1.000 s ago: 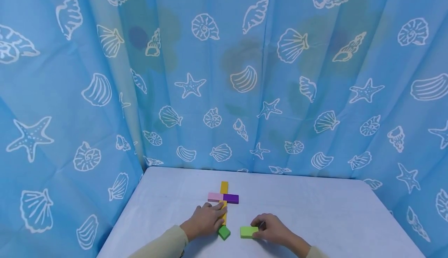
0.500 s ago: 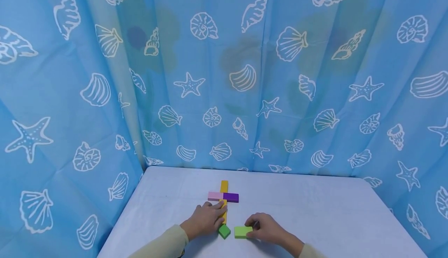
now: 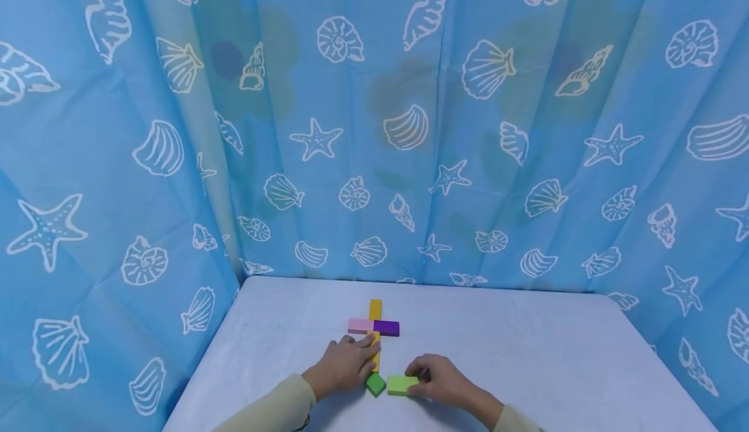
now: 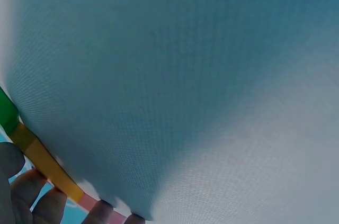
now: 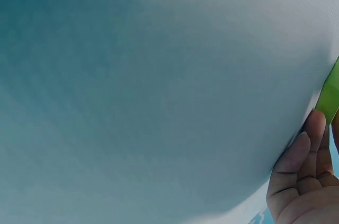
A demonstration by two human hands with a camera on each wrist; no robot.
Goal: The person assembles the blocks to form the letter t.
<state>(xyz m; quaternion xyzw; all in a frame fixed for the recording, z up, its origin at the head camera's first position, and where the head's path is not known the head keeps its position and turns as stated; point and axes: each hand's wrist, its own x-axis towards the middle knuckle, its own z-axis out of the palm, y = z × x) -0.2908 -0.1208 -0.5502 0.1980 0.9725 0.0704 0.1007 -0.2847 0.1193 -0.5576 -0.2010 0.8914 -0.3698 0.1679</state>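
Note:
My right hand pinches the right end of a light green block between thumb and fingers; the block's green side shows at the edge of the right wrist view. Just left of it lies a darker green block, turned like a diamond, a small gap between them. My left hand rests its fingers along a yellow block, partly hiding it. In the left wrist view, spread fingertips line up along this yellow block's side.
Beyond the left hand, a pink block and a purple block lie end to end, with another yellow block behind them. All sit on a white-covered table. A blue seashell curtain hangs along the back and sides.
The right hand has moved the light green block leftward, close to the darker green block. The left hand has stayed in place on the yellow block.

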